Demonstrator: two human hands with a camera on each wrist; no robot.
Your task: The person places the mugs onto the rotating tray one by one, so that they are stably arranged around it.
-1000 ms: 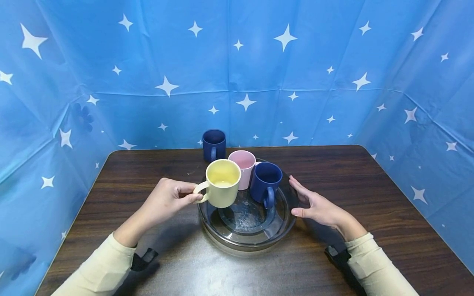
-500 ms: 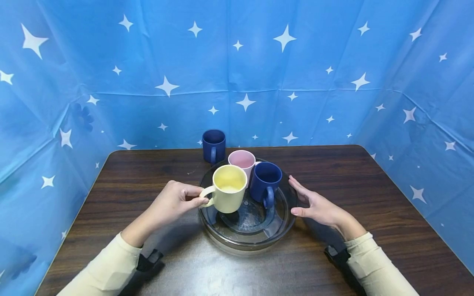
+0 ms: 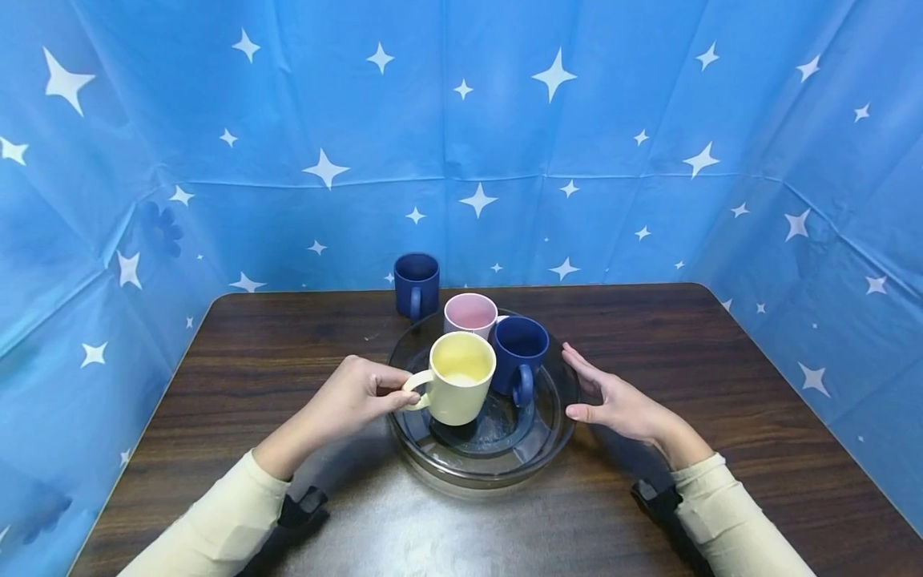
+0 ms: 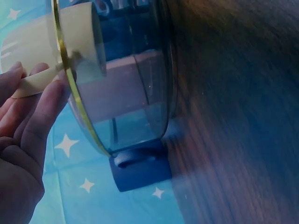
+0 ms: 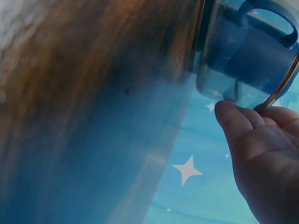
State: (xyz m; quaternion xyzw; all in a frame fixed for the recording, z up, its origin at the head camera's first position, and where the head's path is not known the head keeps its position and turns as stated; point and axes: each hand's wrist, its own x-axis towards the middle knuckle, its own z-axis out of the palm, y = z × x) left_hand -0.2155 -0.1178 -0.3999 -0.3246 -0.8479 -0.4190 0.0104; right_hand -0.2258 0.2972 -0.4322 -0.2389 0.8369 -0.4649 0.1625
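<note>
My left hand (image 3: 356, 397) pinches the handle of a pale yellow mug (image 3: 465, 397), which is upright over a round, smoky see-through dish (image 3: 476, 482). In the left wrist view the yellow mug (image 4: 35, 39) reaches down past the rim, its base apart from the dish's bottom. A pink mug (image 3: 469, 312), partly hidden behind the yellow one, and a dark blue mug (image 3: 509, 365) stand inside the dish. At the dish's right side, my right hand (image 3: 630, 409) has its fingers extended against the outer wall; the right wrist view shows the fingertips (image 5: 226, 109) at the glass.
Behind the dish, at its back left, another dark blue mug (image 3: 414, 280) stands on the dark wooden table (image 3: 721, 385). A blue curtain (image 3: 404, 120) with white stars hangs round the back and both sides of the table.
My left hand has carried the yellow mug to the right and lower, so it covers more of the pink mug. The right hand stays almost still beside the dish.
</note>
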